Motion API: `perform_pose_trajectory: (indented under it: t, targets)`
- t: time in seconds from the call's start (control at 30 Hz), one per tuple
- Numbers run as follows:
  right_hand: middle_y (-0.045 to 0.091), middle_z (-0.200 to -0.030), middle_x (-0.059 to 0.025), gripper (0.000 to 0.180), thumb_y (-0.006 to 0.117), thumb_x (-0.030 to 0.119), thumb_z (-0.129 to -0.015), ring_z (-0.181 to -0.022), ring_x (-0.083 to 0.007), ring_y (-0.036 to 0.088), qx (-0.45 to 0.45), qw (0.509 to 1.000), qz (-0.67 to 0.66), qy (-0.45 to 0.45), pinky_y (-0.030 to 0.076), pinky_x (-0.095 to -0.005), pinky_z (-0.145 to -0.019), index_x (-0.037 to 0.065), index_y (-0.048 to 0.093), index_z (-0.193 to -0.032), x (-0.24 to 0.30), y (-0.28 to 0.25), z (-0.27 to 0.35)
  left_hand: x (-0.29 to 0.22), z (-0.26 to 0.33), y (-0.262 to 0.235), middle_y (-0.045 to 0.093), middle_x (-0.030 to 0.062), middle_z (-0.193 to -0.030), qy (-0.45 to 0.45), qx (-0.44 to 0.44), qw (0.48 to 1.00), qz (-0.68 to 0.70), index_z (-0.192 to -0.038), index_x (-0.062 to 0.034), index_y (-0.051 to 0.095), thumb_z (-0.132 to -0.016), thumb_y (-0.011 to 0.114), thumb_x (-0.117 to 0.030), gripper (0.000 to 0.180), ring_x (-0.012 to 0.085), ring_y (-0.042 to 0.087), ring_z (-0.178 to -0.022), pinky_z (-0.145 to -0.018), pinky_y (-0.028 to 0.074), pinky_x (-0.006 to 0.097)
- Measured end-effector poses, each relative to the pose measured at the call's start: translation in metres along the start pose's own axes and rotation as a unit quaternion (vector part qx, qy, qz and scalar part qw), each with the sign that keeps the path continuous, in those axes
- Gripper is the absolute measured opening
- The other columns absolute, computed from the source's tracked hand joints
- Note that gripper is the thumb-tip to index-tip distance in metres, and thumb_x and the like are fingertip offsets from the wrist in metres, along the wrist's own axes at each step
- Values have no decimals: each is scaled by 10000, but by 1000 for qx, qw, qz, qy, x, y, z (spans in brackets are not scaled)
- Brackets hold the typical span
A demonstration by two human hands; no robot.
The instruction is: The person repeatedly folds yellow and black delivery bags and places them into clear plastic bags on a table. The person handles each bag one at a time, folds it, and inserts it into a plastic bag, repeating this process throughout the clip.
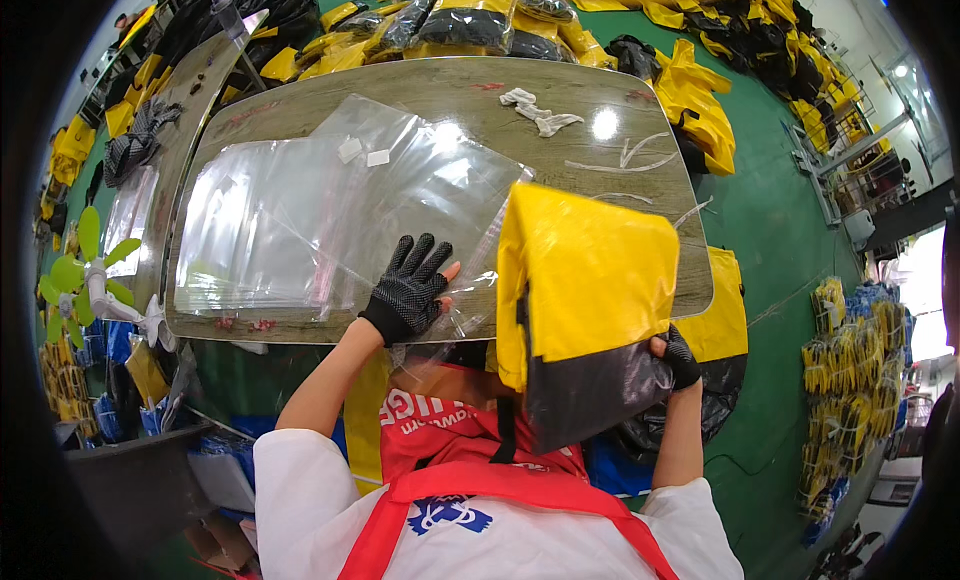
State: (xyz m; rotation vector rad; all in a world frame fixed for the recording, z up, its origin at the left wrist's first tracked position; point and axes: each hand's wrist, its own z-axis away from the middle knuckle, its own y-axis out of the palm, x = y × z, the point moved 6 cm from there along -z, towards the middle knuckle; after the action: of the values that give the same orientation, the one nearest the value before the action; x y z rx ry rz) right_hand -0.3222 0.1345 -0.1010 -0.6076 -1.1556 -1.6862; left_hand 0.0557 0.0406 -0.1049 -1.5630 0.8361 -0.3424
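My right hand (pixel 680 360), in a dark fingerless-tipped glove, grips the lower right edge of a folded yellow-and-black coated-fabric piece (pixel 600 280). The piece is held up in front of me, over the table's near edge; its kind is not clear. My left hand (pixel 408 292) wears a dark dotted glove with the thumb tip bare. Its fingers are stretched out and lie on a clear plastic bag (pixel 420 200) at the table's near side. More clear plastic bags (pixel 250 230) overlap to the left, with two small white labels (pixel 377 159) on top.
The wood-patterned table (pixel 590 80) also bears a crumpled white strip (pixel 542 114) and thin white strings (pixel 625 162). Packed yellow-and-black bundles (pixel 465 20) are heaped beyond it. A green-bladed fan (pixel 85 270) stands left, and stacked bundles (pixel 855 390) lie on the floor right.
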Motion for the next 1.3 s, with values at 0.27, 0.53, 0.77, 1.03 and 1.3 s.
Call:
perform_pose_trajectory:
  t: [0.27, 0.53, 0.77, 1.03, 1.3]
  targets:
    - [566, -1151, -59, 538, 685, 167, -735, -1047, -171, 524, 9, 992, 117, 48, 389, -299, -918, 11, 498, -1214, -21, 9, 25, 6, 0, 9, 355, 139, -1383, -26, 9, 999, -17, -1270, -123, 476, -896, 374, -231, 403, 339, 247, -1315, -1099, 102, 483]
    - [607, -1052, -40, 478, 717, 130, -711, -936, -145, 572, 7, 986, 147, 76, 442, -269, -836, 26, 546, -1145, -32, 49, 36, 21, -9, -8, 318, 114, -1421, -95, 76, 930, 348, -1338, -96, 403, -925, 239, -546, 632, 256, 194, -1352, -1103, 59, 372]
    - [560, -1160, -129, 675, 742, 269, -722, -1098, -222, 514, 180, 917, 357, -14, 395, -326, -934, 29, 439, -1275, -104, 121, 18, -39, 10, -81, 492, 178, -1254, 58, 54, 990, 114, -1214, -49, 489, -768, 612, -250, 505, 343, 417, -1212, -1057, 255, 460]
    - [608, -663, -52, 435, 595, 452, -802, -566, -140, 521, 148, 920, 356, 73, 437, -295, -539, 19, 641, -791, -44, 154, -172, -53, 28, -80, 500, 170, -1236, 40, 27, 995, 87, -1213, -37, 476, -711, 654, -160, 547, 376, 432, -1182, -1041, 282, 471]
    - [509, -724, -2, 312, 554, 329, -874, -677, -83, 468, 239, 936, 256, -46, 412, -234, -635, 30, 550, -789, -24, 152, -123, -53, 46, -75, 467, 178, -1273, -62, -10, 997, 47, -1262, -7, 411, -677, 697, -187, 675, 376, 338, -1261, -1076, 196, 496]
